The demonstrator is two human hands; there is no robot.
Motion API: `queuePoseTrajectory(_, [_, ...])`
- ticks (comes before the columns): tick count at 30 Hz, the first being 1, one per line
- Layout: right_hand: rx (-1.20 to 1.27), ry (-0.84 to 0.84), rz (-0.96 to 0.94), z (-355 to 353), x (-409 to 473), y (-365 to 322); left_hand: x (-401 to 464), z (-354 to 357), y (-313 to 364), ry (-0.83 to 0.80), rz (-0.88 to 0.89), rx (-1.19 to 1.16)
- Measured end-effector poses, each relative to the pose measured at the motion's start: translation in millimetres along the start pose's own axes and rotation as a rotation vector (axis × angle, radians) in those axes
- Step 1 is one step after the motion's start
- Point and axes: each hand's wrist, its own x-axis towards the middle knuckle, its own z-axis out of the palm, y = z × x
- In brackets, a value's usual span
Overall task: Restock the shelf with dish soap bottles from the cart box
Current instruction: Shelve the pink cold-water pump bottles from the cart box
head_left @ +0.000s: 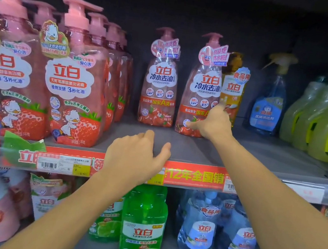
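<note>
Near the frame's centre, the right hand (pixel 213 122) gripped the right cherry bottle (pixel 202 91) low on its side, thumb across the front label, fingers hidden behind. The left hand (pixel 136 156) rested on the shelf edge (pixel 193 176), fingers loosely curled, holding nothing.
</note>
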Motion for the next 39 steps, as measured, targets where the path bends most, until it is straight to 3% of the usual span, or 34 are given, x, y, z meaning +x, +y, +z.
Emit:
queuePoseTrajectory(20, [-0.001, -0.057, -0.010, 13.4, 24.2, -1.1, 0.9, 2.7, 1.8, 0.040, -0.003, 0.034])
queuePoseTrajectory(29, [-0.337, -0.196, -0.058, -12.8, 2.9, -5.7, 0.9, 6.7, -0.9, 0.071, 0.011, 0.060])
queuePoseTrajectory(39, [-0.431, -0.261, -0.236, -39.4, -88.7, 24.9, -4.1, -4.2, 2.9, 0.019, 0.081, 0.112])
